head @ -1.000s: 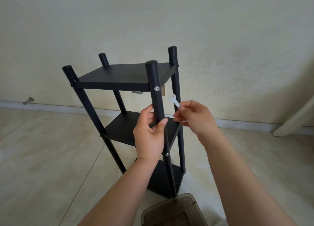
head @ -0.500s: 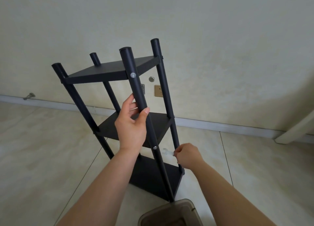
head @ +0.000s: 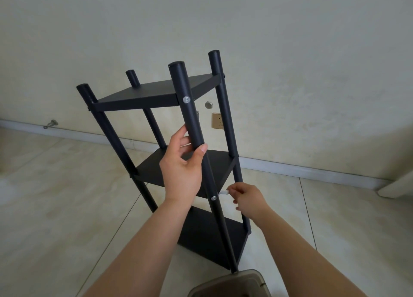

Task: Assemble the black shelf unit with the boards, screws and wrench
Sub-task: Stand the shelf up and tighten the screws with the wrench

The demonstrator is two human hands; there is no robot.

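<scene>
Shelf unit stands tilted on tiled floor, centre frame. Left hand grasps nearest post. Right hand, at 4 o'clock, pinches white wrench beside middle screw.

Both bare forearms were extended forward from the lower edge of the view. The left hand was raised, back toward the camera, its fingers and thumb curled round a black post. The right hand was held lower, knuckles up, with a small white wrench pinched at its fingertips.
</scene>
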